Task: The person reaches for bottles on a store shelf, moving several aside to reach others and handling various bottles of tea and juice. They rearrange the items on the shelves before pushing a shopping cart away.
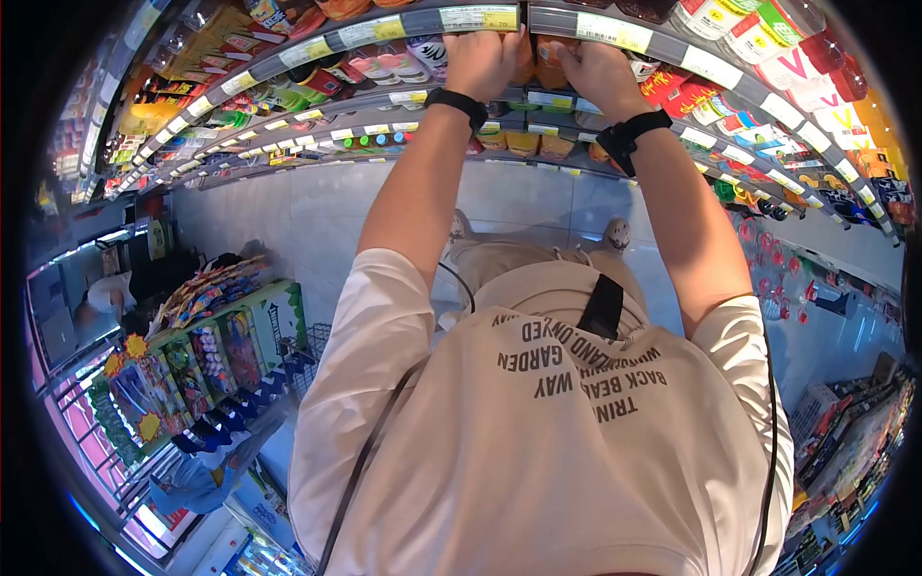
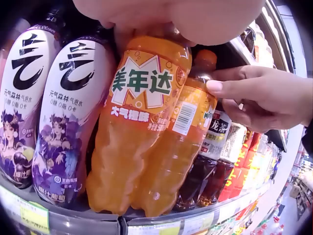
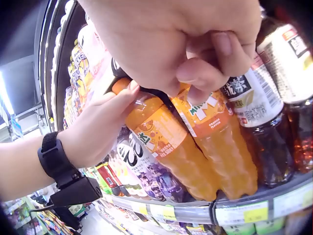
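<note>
Fingers of the person's left hand [image 1: 483, 65] are wrapped round the neck of the left orange bottle [image 2: 129, 152], while those of the right hand [image 1: 602, 77] pinch the right orange bottle [image 2: 171, 161] just below its cap. Both bottles stand side by side at the front edge of a store shelf [image 2: 95, 225], between purple-and-white bottles [image 2: 71, 122] and dark drink bottles [image 3: 271, 147]. Black straps [image 1: 458, 104] circle both wrists.

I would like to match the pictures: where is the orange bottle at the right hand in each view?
Head: the orange bottle is near the top, just left of the right hand.
Left wrist: right of centre, partly behind the neighbouring bottle.
Right wrist: right of centre, below the right hand.
Shared landmark: the left hand.
</note>
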Tool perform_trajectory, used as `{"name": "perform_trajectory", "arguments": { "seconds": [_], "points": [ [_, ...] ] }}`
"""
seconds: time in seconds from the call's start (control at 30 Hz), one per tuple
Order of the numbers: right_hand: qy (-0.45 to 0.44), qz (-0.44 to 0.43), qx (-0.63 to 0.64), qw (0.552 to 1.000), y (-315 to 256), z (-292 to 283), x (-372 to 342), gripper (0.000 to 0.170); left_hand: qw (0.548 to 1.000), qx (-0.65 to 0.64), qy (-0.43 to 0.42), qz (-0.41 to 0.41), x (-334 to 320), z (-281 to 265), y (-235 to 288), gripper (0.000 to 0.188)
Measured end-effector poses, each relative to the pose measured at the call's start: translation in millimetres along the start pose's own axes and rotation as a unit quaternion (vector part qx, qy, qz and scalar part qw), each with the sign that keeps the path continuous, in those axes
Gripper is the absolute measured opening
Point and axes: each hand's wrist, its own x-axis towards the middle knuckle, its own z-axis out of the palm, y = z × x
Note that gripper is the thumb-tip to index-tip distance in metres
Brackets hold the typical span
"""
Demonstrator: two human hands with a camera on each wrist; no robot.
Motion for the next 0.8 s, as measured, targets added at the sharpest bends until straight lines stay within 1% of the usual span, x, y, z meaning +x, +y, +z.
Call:
{"name": "perform_trajectory", "arguments": {
  "seconds": [0.07,0.1,0.17,0.2,0.23,0.27,0.37,0.47,0.57,0.67,0.77,0.8],
  "points": [
    [0.001,-0.007,-0.016,1.000,7,6,4,0.057,0.998,-0.010,-0.015,-0.055,11,-13,25,0.023],
    [-0.016,0.000,-0.019,1.000,9,8,7,0.057,0.993,-0.025,-0.077,-0.091,14,-16,26,0.025],
    [-0.050,0.013,-0.027,0.998,15,10,10,0.058,0.965,-0.054,-0.200,-0.160,19,-20,24,0.028],
    [-0.060,0.022,-0.028,0.998,14,8,10,0.057,0.929,-0.156,-0.210,-0.263,24,-25,31,0.030],
    [-0.070,0.031,-0.028,0.997,10,4,11,0.057,0.871,-0.254,-0.216,-0.361,27,-33,40,0.031],
    [-0.081,0.040,-0.028,0.996,7,2,10,0.057,0.794,-0.344,-0.217,-0.452,27,-38,45,0.033],
    [-0.039,0.022,-0.005,0.999,2,1,7,0.057,0.866,-0.264,-0.200,-0.374,23,-28,38,0.040],
    [-0.012,0.010,0.008,1.000,6,4,5,0.056,0.838,-0.332,-0.191,-0.390,25,-34,41,0.044],
    [-0.006,-0.002,0.025,1.000,11,7,6,0.055,0.783,-0.372,-0.217,-0.449,23,-32,38,0.046],
    [-0.024,0.005,0.030,0.999,7,1,6,0.053,0.865,-0.315,-0.124,-0.369,14,-18,40,0.045],
    [-0.044,0.040,0.040,0.997,9,4,4,0.052,0.908,-0.234,-0.165,-0.305,16,-21,39,0.039],
    [-0.039,0.038,0.028,0.998,13,8,5,0.053,0.909,-0.243,-0.161,-0.299,14,-17,34,0.037]
  ]
}}
